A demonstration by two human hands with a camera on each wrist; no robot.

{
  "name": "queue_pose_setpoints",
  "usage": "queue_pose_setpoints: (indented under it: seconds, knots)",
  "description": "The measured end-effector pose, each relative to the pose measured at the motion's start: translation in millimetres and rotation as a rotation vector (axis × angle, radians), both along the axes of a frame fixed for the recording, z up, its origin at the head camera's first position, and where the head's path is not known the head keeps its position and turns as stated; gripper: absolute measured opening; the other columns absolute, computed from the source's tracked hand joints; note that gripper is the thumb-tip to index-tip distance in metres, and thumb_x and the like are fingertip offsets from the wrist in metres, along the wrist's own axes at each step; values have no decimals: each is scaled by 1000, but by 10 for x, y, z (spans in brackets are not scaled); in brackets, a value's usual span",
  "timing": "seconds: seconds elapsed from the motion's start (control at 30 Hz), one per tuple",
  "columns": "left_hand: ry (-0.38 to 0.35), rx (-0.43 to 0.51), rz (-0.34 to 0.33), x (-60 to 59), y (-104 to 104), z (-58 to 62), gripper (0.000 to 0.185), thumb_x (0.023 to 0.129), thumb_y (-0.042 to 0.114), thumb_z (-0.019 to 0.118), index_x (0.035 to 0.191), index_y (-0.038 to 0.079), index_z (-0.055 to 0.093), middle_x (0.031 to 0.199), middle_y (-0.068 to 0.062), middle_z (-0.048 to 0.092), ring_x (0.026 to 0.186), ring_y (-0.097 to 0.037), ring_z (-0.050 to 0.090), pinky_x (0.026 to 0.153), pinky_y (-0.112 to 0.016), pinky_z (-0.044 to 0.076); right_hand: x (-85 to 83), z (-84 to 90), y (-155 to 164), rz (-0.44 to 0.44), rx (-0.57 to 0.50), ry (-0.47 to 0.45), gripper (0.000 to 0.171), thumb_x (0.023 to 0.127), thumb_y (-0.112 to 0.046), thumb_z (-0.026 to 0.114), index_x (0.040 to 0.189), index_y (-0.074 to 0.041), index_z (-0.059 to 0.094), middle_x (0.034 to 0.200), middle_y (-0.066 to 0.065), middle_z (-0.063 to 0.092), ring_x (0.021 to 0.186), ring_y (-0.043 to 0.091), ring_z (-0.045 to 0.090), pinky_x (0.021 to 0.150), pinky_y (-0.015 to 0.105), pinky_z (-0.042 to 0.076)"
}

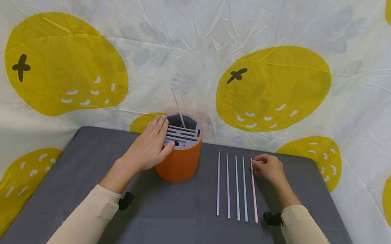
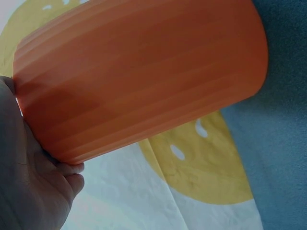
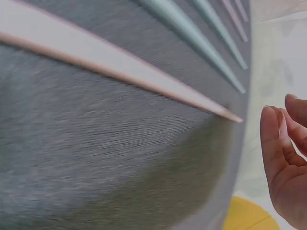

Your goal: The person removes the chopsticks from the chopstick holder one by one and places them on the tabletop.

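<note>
An orange cylindrical organizer (image 1: 177,165) with a grey slotted top stands near the table's back edge. One thin pinkish stick (image 1: 178,106) leans in its large rear compartment. My left hand (image 1: 148,142) rests on the left side of the rim, fingers extended; the left wrist view has this hand (image 2: 41,182) against the orange wall. My right hand (image 1: 270,169) is at the far end of the pink stick (image 1: 254,191), rightmost in a row. In the right wrist view the thumb and fingers of that hand (image 3: 288,153) are slightly bent and apart from the stick's tip.
Left of the pink stick lie two light blue sticks (image 1: 237,188) and two lilac sticks (image 1: 228,187), roughly parallel on the dark grey table (image 1: 179,236). Behind the table hangs a white cloth (image 1: 194,26) with large yellow fruit prints.
</note>
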State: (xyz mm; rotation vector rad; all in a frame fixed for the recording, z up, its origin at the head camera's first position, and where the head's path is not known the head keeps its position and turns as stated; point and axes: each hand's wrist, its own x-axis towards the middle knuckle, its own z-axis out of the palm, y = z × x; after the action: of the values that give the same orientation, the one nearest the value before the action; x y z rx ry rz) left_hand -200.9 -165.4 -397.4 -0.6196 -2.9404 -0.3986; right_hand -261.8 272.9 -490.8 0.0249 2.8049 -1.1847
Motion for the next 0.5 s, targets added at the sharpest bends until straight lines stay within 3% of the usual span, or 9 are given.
queue_pose_setpoints:
  seconds: [0.2, 0.5]
  knots:
    - [6, -9, 4, 9, 5, -1, 78, 109, 48, 32, 163, -5, 16, 173, -20, 5, 161, -39, 6, 131, -52, 9, -28, 219, -89, 39, 43, 69, 31, 102, -25, 67, 118, 1, 71, 99, 18, 75, 78, 23, 74, 74, 35, 62]
    - [3, -6, 3, 18, 5, 5, 77, 109, 48, 32, 163, -5, 15, 173, -20, 4, 161, -39, 7, 131, -51, 9, -75, 580, -331, 112, 2, 121, 34, 103, -30, 65, 122, -1, 70, 103, 18, 73, 89, 28, 72, 81, 38, 64]
